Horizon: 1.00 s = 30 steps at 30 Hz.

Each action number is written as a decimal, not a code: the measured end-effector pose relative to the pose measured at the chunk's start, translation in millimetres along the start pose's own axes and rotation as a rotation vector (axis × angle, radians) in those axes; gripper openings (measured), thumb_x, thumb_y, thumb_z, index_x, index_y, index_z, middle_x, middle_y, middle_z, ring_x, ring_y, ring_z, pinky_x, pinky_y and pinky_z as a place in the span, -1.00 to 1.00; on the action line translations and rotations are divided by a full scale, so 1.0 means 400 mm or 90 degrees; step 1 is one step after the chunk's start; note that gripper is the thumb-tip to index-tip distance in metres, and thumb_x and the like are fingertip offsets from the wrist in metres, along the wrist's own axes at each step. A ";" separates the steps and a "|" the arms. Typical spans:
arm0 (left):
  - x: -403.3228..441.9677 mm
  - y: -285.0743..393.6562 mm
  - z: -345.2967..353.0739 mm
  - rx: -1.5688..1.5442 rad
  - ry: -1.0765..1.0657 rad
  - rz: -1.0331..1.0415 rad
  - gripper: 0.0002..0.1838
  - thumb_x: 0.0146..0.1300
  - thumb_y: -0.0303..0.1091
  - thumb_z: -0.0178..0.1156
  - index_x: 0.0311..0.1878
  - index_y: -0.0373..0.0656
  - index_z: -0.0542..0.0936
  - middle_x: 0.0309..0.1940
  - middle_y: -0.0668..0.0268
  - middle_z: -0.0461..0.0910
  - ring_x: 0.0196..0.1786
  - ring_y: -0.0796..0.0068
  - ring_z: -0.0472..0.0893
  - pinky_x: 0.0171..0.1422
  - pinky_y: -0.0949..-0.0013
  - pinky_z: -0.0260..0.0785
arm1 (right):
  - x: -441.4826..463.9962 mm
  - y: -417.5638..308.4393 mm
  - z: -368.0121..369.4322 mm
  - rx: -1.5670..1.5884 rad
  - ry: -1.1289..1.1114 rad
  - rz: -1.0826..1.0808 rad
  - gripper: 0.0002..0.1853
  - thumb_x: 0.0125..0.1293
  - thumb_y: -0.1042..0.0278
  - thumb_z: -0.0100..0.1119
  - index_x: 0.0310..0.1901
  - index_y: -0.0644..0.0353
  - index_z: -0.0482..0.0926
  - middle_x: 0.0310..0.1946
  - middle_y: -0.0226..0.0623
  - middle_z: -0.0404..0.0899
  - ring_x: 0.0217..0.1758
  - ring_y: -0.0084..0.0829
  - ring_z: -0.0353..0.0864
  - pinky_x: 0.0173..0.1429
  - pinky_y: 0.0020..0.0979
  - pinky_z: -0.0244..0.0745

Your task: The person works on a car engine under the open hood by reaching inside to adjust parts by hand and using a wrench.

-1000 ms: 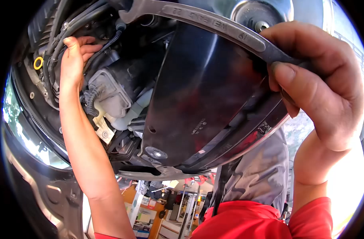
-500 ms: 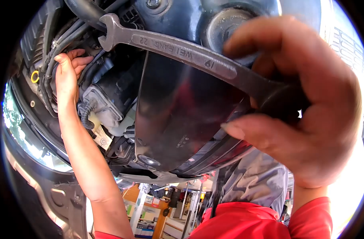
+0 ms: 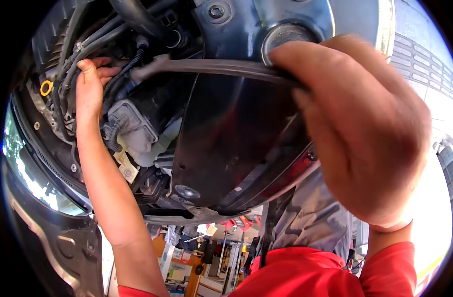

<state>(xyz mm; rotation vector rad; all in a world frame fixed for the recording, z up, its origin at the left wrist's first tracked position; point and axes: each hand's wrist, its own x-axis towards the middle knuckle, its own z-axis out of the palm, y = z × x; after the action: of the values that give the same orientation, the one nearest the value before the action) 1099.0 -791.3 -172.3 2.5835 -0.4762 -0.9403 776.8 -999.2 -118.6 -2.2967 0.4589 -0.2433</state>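
Observation:
My right hand (image 3: 365,128) grips one end of a dark open-end wrench (image 3: 221,67), fingers and thumb pinching its shaft. The wrench is turned edge-on and its far jaw end is blurred, reaching left over the engine bay. My left hand (image 3: 91,91) is deep among black cables and hoses (image 3: 95,44), its thumb raised and its fingers bent to the right. Whatever those fingers hold, if anything, is hidden. A thin corrugated hose (image 3: 132,62) runs close beside the left fingertips.
A yellow ring (image 3: 46,88) sits left of my left hand. Below the wrench are a black glossy panel (image 3: 221,143) and a pale plastic housing (image 3: 134,128) with a corrugated hose. A blue-black metal panel (image 3: 236,29) with a bolt is behind. Shop shelving (image 3: 211,282) shows at the bottom.
The wrench has rolled from showing its lettered flat face to edge-on. My right hand has turned over and closed around its end. My left hand stays among the cables; the view has shifted slightly.

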 end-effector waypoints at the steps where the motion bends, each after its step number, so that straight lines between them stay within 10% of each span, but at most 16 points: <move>1: 0.003 -0.007 0.001 -0.006 0.002 0.000 -0.08 0.28 0.38 -0.49 0.06 -0.38 0.45 -0.25 0.06 0.64 -0.09 0.30 0.57 0.15 0.30 0.30 | 0.008 -0.012 0.001 0.068 -0.009 0.022 -0.75 -0.02 0.61 0.16 -0.22 0.30 0.57 -0.41 -0.15 0.49 -0.37 -0.20 0.53 -0.25 -0.35 0.45; 12: 0.050 -0.042 -0.012 0.042 0.009 0.024 -0.18 0.35 0.29 -0.43 -0.07 -0.35 0.56 -0.35 0.10 0.67 -0.21 0.34 0.60 0.01 0.32 0.37 | 0.265 -0.146 0.248 0.262 -0.258 0.368 -0.84 -0.08 0.44 0.30 -0.40 0.29 0.64 -0.39 -0.03 0.63 -0.25 -0.28 0.69 -0.16 -0.38 0.60; 15: 0.038 -0.025 -0.003 0.062 0.019 0.035 -0.19 0.36 0.26 -0.42 -0.07 -0.36 0.56 -0.37 0.11 0.67 -0.19 0.33 0.60 0.03 0.32 0.35 | 0.304 -0.193 0.260 0.499 -0.061 0.636 -0.86 -0.05 0.46 0.32 -0.46 0.34 0.61 -0.44 0.03 0.61 -0.29 -0.25 0.68 -0.23 -0.35 0.59; 20: 0.016 0.008 0.004 0.103 0.064 0.027 -0.19 0.36 0.26 -0.45 -0.08 -0.32 0.57 -0.35 0.11 0.67 -0.13 0.32 0.60 0.07 0.31 0.34 | 0.275 -0.206 0.348 0.472 0.150 0.461 -0.76 0.25 0.32 0.08 -0.21 0.34 0.60 -0.33 -0.03 0.63 -0.23 -0.17 0.64 -0.12 -0.34 0.48; 30: 0.040 -0.008 -0.009 0.060 -0.024 -0.005 -0.14 0.33 0.31 -0.49 -0.04 -0.36 0.54 -0.28 0.07 0.66 -0.10 0.29 0.60 0.11 0.31 0.34 | 0.314 -0.217 0.466 0.871 0.322 0.764 -0.89 0.18 0.55 0.13 -0.32 0.45 0.54 -0.31 0.06 0.59 -0.21 -0.15 0.62 -0.13 -0.30 0.45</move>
<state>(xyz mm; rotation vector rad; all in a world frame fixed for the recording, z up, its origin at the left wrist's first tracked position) 1113.8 -794.4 -180.0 2.6569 -0.5338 -0.9932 971.7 -871.0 -179.5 -0.4120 1.2970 -0.3470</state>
